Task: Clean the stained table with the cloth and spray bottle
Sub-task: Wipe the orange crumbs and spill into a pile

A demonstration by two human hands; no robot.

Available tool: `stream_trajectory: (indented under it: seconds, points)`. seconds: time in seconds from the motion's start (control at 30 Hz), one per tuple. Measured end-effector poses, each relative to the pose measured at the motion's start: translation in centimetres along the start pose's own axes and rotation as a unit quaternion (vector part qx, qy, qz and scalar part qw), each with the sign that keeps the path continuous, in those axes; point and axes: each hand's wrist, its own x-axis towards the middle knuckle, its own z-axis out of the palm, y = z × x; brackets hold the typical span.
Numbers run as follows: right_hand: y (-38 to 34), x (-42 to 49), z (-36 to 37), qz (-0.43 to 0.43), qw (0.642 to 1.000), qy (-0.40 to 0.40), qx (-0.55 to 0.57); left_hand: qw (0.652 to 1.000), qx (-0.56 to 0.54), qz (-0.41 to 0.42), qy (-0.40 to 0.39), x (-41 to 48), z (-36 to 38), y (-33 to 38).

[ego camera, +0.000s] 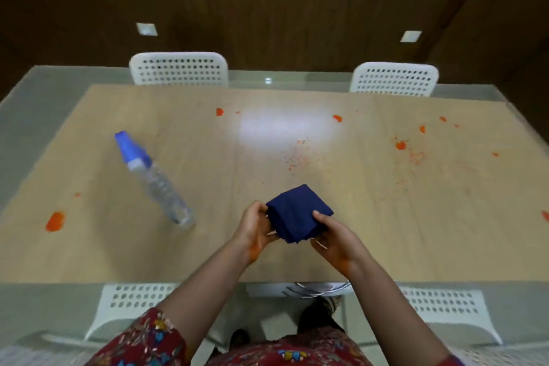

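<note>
**Preparation step.** Both hands hold the folded navy cloth (pixel 298 212) over the table (pixel 208 249), near its six o'clock edge. The left hand (pixel 254 227) curls round the cloth's left side. The right hand (pixel 335 235) pinches the right corner, thumb on top. The blue-capped spray bottle (pixel 157 181) sits unheld at ten o'clock from the cloth, well apart. Orange stains mark nine o'clock (pixel 55 220), twelve o'clock (pixel 219 111) and two o'clock (pixel 400 145). The likely next move is to free one hand for the bottle. Bare tabletop separates the cloth from the stains, and white chairs (pixel 178 70) stand along the far edge.
</note>
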Motion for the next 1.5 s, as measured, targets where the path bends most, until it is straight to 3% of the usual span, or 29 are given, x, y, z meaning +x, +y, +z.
stream_trajectory:
  seconds: [0.1, 0.17, 0.3, 0.37, 0.43, 0.47, 0.57, 0.67, 0.8, 0.9, 0.97, 1.07, 1.17, 1.3, 1.5]
  points:
    - [-4.3, 1.1, -4.4, -0.049, 0.996, 0.021, 0.070, 0.991, 0.131, 0.029, -0.011, 3.5, 6.2, 1.2]
    - [-6.4, 1.8, -6.4, -0.074, 0.992, 0.030, 0.095, 0.961, 0.255, 0.109, -0.004, 5.3, 9.3, 1.7]
    - [-11.5, 3.8, -11.9, -0.145, 0.975, 0.019, 0.167, 0.842, 0.450, 0.293, -0.058, 9.0, 17.7, 1.9]
    - [-13.8, 4.5, -14.5, -0.160, 0.960, -0.006, 0.230, 0.778, 0.538, 0.314, -0.079, 10.9, 21.9, 1.8]
    - [-15.5, 5.0, -16.6, -0.162, 0.955, -0.012, 0.247, 0.690, 0.644, 0.321, -0.077, 12.1, 25.2, 1.7]
    - [-16.7, 5.3, -18.3, -0.162, 0.957, 0.003, 0.240, 0.667, 0.667, 0.323, -0.080, 12.8, 27.3, 1.6]
    - [-19.3, 6.3, -23.1, -0.164, 0.963, 0.095, 0.193, 0.650, 0.681, 0.324, -0.090, 14.8, 32.1, 1.4]
    - [-21.7, 7.5, -29.0, -0.168, 0.943, 0.203, 0.205, 0.636, 0.697, 0.308, -0.122, 17.4, 35.7, 1.0]
    - [-25.6, 8.7, -36.5, -0.154, 0.929, 0.271, 0.200, 0.590, 0.732, 0.294, -0.171, 21.3, 39.9, 0.4]
    - [-28.6, 10.4, -41.8, -0.180, 0.913, 0.357, 0.083, 0.556, 0.758, 0.278, -0.196, 24.4, 43.0, 0.0]
    - [-30.2, 11.7, -44.6, -0.197, 0.874, 0.439, -0.068, 0.535, 0.774, 0.275, -0.199, 25.9, 44.1, 0.1]
    - [-32.5, 14.7, -50.5, -0.126, 0.802, 0.529, -0.248, 0.502, 0.797, 0.276, -0.188, 28.8, 46.0, -0.3]
    - [-33.8, 17.5, -54.6, -0.065, 0.759, 0.562, -0.323, 0.482, 0.814, 0.271, -0.175, 30.6, 46.3, -0.6]
    - [-36.1, 21.7, -56.5, -0.058, 0.720, 0.577, -0.382, 0.477, 0.814, 0.281, -0.174, 32.3, 46.0, -0.8]
    - [-40.0, 26.0, -54.6, -0.122, 0.714, 0.504, -0.470, 0.484, 0.807, 0.298, -0.158, 33.1, 46.3, -0.6]
